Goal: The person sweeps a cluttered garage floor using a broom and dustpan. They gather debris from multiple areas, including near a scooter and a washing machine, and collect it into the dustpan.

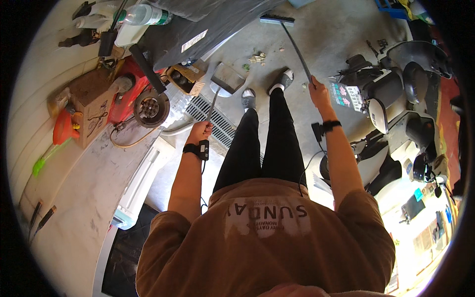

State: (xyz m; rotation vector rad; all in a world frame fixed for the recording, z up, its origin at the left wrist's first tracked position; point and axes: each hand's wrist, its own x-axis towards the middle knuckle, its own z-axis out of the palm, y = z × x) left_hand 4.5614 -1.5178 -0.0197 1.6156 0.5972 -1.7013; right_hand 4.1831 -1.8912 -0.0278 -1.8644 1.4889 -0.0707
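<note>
My left hand is closed around the thin handle of a dustpan, whose pan lies near my feet by a floor drain grate. In my right hand is the dark pole of a broom. The broom head, with dark bristles, is out at the far end of the floor. Between the pan and the broom head lies a small heap of dry leaves and debris. A green scrap and a few other bits are scattered around it.
Several scooters are parked along the right. A metal drain grate runs across the floor beside my left foot. On the left stand a cardboard box, a gas burner and an open carton. A large dark-wrapped object stands ahead.
</note>
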